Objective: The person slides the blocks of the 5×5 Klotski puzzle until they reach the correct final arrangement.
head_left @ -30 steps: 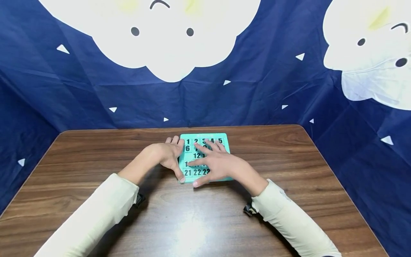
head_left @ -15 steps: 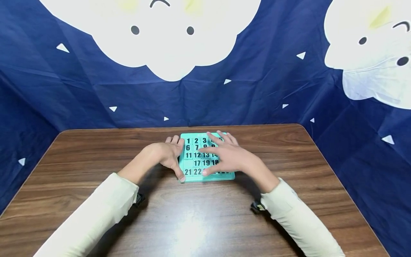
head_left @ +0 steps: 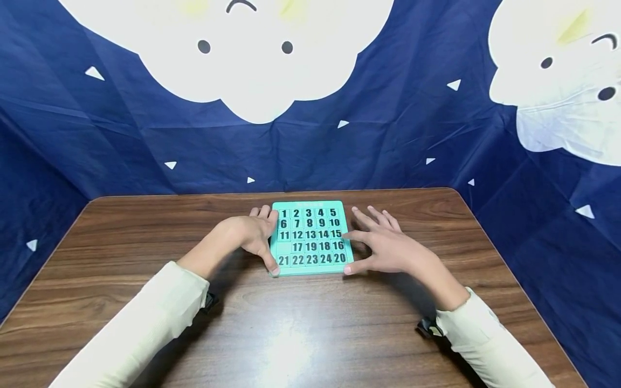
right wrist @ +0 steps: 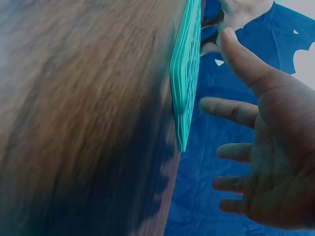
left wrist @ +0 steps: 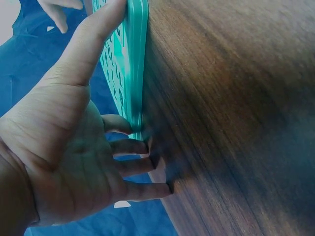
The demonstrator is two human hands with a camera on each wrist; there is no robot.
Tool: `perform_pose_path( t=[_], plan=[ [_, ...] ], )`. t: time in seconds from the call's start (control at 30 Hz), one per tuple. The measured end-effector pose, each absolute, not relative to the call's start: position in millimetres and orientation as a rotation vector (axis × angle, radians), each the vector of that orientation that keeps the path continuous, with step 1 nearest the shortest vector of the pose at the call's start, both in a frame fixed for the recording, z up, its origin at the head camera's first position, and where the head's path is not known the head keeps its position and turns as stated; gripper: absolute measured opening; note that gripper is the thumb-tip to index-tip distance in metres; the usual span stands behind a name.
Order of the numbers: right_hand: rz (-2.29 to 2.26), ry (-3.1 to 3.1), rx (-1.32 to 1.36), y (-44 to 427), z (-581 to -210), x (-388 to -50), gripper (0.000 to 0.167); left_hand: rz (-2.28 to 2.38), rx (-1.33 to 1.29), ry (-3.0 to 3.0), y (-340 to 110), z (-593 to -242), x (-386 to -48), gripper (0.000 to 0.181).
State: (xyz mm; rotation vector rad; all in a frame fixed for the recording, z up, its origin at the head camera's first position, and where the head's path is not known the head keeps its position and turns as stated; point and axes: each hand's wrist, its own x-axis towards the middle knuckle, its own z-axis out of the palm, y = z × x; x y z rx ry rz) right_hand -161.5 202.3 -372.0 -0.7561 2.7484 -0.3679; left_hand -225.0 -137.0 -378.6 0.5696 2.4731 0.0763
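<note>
A turquoise number slide puzzle (head_left: 310,237) lies flat on the table, black numerals on its tiles. A bare gap shows at the left end of its second row from the front, beside the 17. My left hand (head_left: 254,237) holds the puzzle's left edge, thumb on the near corner and index finger at the far end; in the left wrist view its other fingertips reach down to the tabletop. My right hand (head_left: 388,245) hovers by the right edge, fingers spread and holding nothing. In the right wrist view its thumb (right wrist: 241,54) and fingers are apart from the puzzle.
The brown wood-grain table (head_left: 310,323) extends around the puzzle, with a bright glare near its front. Behind it hangs a dark blue curtain (head_left: 218,145) with white cloud prints. Dark devices are on both wrists.
My right hand has moved right, from above the puzzle's middle to its right edge, uncovering the tiles. My left hand and the puzzle have stayed in place.
</note>
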Motion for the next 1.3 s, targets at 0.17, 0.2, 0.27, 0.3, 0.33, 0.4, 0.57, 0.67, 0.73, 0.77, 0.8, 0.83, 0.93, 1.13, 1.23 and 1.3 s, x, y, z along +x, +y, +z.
perform_pose_path(
  t=[0.17,0.2,0.27,0.3,0.33,0.4,0.57,0.67,0.73,0.77,0.8,0.83,0.93,1.13,1.23,1.3],
  plan=[
    [-0.348,2.726,-0.769,205.6,-374.9,-159.0,0.078,0.083,0.563,2.482,-135.9,-378.7,-223.3,0.131],
    [-0.344,2.723,-0.773,205.4,-375.0,-159.0,0.078,0.084,0.561,2.482,-135.8,-378.4,-223.1,0.132],
    [-0.343,2.718,-0.780,204.3,-375.1,-159.1,0.078,0.082,0.558,2.484,-135.7,-377.8,-222.8,0.131],
    [-0.344,2.716,-0.778,204.0,-375.3,-159.4,0.077,0.081,0.557,2.484,-135.7,-377.8,-222.8,0.130],
    [-0.344,2.717,-0.781,203.5,-375.1,-159.6,0.077,0.082,0.557,2.485,-135.7,-377.8,-222.7,0.129],
    [-0.343,2.720,-0.783,203.2,-375.4,-160.2,0.077,0.085,0.557,2.485,-135.6,-377.9,-222.4,0.128],
    [-0.342,2.711,-0.789,202.3,-379.5,-160.2,0.076,0.090,0.555,2.482,-135.5,-378.2,-221.1,0.127],
    [-0.361,2.689,-0.792,198.2,-383.2,-160.1,0.078,0.082,0.556,2.481,-135.1,-377.7,-221.0,0.128],
    [-0.371,2.670,-0.816,193.5,-385.1,-160.3,0.080,0.076,0.558,2.482,-134.9,-376.9,-221.2,0.128],
    [-0.375,2.663,-0.830,191.1,-385.8,-160.6,0.081,0.073,0.557,2.484,-134.8,-376.3,-221.4,0.128],
    [-0.376,2.655,-0.841,189.1,-386.3,-161.0,0.081,0.071,0.556,2.486,-134.9,-375.8,-221.6,0.128],
    [-0.381,2.650,-0.852,187.7,-386.0,-161.1,0.080,0.070,0.554,2.487,-135.0,-375.5,-221.8,0.129],
    [-0.411,2.658,-0.875,189.3,-382.3,-159.8,0.073,0.068,0.555,2.489,-134.8,-374.7,-222.4,0.129],
    [-0.435,2.656,-0.875,203.5,-376.6,-153.0,0.060,0.071,0.545,2.475,-134.8,-375.3,-222.3,0.132],
    [-0.385,2.661,-0.855,205.6,-379.1,-154.6,0.065,0.070,0.543,2.473,-134.8,-375.1,-221.8,0.134],
    [-0.353,2.681,-0.831,205.0,-380.7,-157.4,0.068,0.076,0.534,2.469,-134.7,-375.1,-221.9,0.136]
  ],
)
